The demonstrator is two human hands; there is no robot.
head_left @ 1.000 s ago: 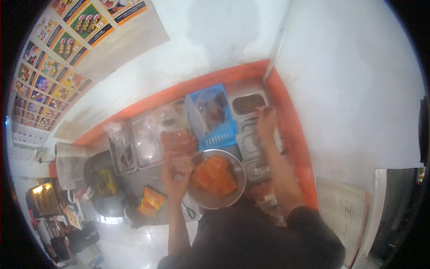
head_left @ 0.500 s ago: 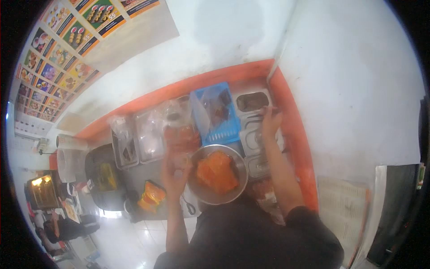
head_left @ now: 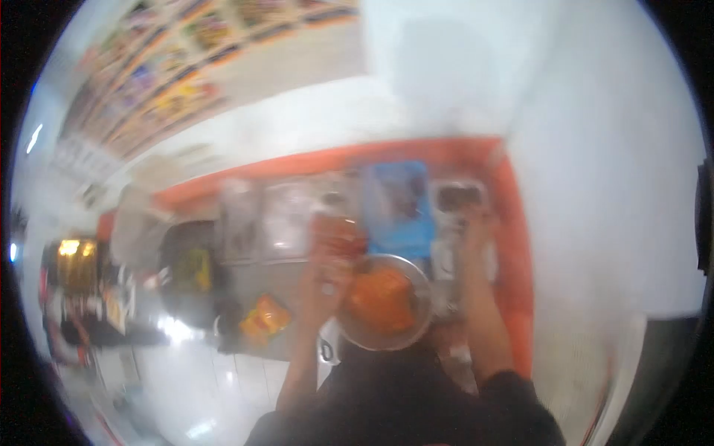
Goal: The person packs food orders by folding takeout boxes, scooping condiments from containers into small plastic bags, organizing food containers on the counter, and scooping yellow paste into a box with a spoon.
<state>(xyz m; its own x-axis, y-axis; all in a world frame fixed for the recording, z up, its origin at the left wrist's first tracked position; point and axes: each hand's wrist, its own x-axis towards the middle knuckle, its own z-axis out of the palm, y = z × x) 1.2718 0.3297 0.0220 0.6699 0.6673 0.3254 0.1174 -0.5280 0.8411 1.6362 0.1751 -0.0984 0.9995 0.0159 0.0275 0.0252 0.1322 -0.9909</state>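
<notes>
A round metal bowl (head_left: 422, 327) of orange food (head_left: 383, 297) stands near my body at the counter's front. My left hand (head_left: 326, 286) is at the bowl's left side, by reddish packed food (head_left: 338, 236); blur hides its fingers and anything in them. Over the metal containers at the right, my right hand (head_left: 477, 221) reaches to the near edge of a steel container (head_left: 459, 195) with dark contents. Its fingers are smeared, so a held item cannot be made out.
A blue basket (head_left: 401, 241) stands behind the bowl, with clear-wrapped trays (head_left: 286, 223) to its left. An orange-yellow packet (head_left: 265, 320) and scissors (head_left: 326, 350) lie left of the bowl. A dark container (head_left: 186, 260) is farther left. An orange ledge (head_left: 520, 297) borders the right.
The view has swung, so the counter and both hands appear farther right and lower. Relative to the bowl and containers, my hands have hardly moved. The picture is more blurred.
</notes>
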